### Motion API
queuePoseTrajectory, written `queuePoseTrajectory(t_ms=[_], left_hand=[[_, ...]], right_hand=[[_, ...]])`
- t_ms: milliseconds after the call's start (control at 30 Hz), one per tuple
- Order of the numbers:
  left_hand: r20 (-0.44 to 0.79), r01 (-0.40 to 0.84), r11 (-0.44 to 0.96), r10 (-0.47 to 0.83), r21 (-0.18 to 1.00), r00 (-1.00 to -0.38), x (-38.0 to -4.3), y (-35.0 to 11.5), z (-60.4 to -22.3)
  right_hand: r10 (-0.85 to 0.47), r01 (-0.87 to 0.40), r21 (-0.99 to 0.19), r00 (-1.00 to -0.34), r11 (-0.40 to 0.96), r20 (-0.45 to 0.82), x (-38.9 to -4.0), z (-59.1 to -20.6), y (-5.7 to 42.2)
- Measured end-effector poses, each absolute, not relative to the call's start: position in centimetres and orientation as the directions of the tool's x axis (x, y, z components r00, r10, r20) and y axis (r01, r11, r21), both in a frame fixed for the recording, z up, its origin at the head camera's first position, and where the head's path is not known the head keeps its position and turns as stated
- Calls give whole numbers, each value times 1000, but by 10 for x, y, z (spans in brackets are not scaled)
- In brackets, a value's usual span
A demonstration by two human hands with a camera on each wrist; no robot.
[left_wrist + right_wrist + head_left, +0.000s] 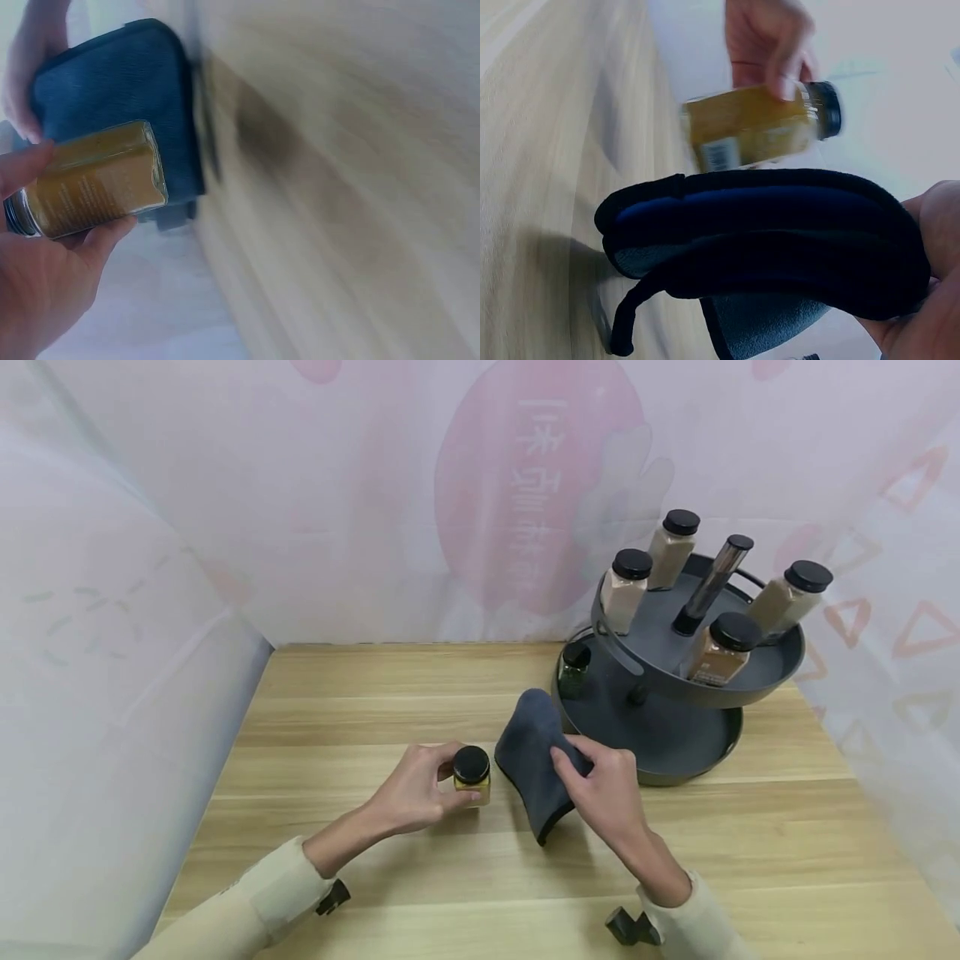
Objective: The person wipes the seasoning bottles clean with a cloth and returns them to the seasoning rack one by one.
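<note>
My left hand [420, 789] pinches a small glass spice jar [472, 789] between thumb and fingers. The jar has a black lid and yellow-brown contents; in the left wrist view the spice jar [105, 180] shows printed text, and a barcode label faces the right wrist camera. It is held above the table. To its right, my right hand [603, 785] grips a dark grey cloth [536, 760] with black edging. The cloth [765, 240] hangs folded from the fingers, close beside the jar but apart from it in the head view.
A black two-tier round rack [660, 752] stands at the right. Several black-lidded spice jars sit on its upper tier, among them one with orange-brown contents [723, 652]. A dark green jar [573, 670] stands on the lower tier. Printed white sheeting [360, 527] surrounds the wooden table [360, 693].
</note>
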State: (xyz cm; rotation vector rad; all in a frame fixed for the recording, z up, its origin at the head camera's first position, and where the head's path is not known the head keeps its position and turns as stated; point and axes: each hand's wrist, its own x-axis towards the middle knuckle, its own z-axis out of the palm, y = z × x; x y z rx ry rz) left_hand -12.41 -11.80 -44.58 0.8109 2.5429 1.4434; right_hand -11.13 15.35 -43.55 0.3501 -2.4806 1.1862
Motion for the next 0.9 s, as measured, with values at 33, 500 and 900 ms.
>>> queuePoseTrajectory(t_ms=[33, 500, 900], left_hand=[[156, 393, 409, 503, 824, -850, -126, -119, -449], [41, 309, 494, 481, 813, -876, -137, -129, -486], [52, 334, 497, 498, 801, -865, -139, -131, -491]], right_hand=[[-57, -367, -696, -903, 617, 425, -112, -435, 155], [-13, -332, -707, -909, 624, 416, -110, -440, 162], [-9, -330, -719, -912, 612, 410, -109, -446, 163]])
